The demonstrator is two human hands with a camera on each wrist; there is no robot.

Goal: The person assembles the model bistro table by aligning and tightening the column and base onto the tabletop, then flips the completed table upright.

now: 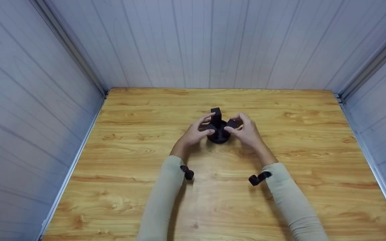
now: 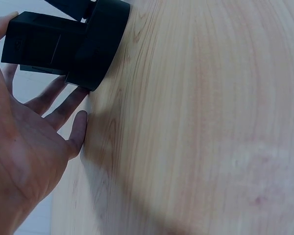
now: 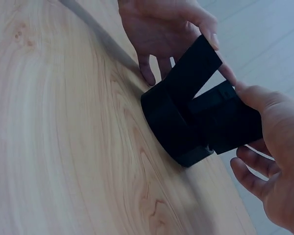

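On the wooden table stands a round black base (image 1: 219, 139) with black rectangular blocks rising from it. The tallest-looking one, the rear block (image 1: 216, 116), stands upright at the back. My left hand (image 1: 194, 133) holds the left block (image 2: 41, 41) between thumb and fingers, its lower fingers reaching down beside the base. On the opposite side, my right hand (image 1: 248, 133) pinches the right block (image 3: 230, 120), thumb on its near side. In the right wrist view this block leans outward, and a narrow gap shows between its lower edge and the base rim.
Wood-grain tabletop (image 1: 129, 187) surrounds the base. A pale panelled back wall (image 1: 193, 43) and side walls (image 1: 18, 127) enclose the table. Small black wrist devices (image 1: 189, 173) are strapped over both sleeves.
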